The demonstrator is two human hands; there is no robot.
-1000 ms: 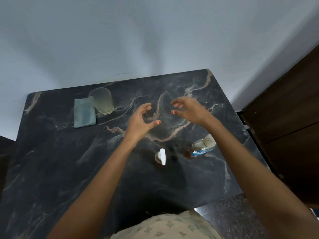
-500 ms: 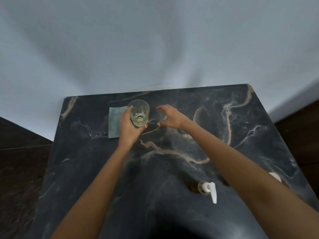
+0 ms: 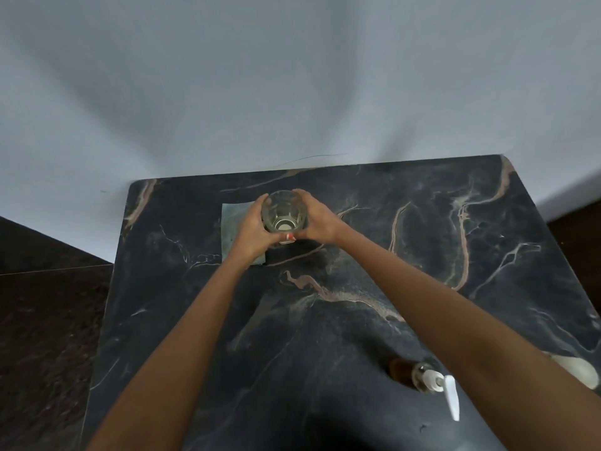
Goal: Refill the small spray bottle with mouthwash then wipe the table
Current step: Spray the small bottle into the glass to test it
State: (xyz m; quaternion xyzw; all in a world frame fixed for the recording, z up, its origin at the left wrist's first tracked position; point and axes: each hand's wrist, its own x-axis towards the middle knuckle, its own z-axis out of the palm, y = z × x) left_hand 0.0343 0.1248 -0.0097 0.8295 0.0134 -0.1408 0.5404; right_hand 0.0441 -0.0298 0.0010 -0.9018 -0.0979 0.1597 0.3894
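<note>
A clear drinking glass (image 3: 284, 211) stands at the back of the dark marble table (image 3: 422, 255), and both hands wrap around it: my left hand (image 3: 252, 234) on its left side, my right hand (image 3: 317, 221) on its right. A folded grey-blue cloth (image 3: 232, 222) lies flat beside the glass, partly under my left hand. The small spray bottle (image 3: 422, 380) with a white nozzle stands near the front right, under my right forearm. A pale bottle (image 3: 577, 369), mostly hidden by that forearm, shows at the right edge.
A plain light wall runs right behind the table's back edge. Dark floor lies beyond the table's left edge (image 3: 107, 304) and past its right corner.
Both hands reached from mid-table to the back left. First the left hand took the glass, then the right hand closed on its other side. The view shifted left.
</note>
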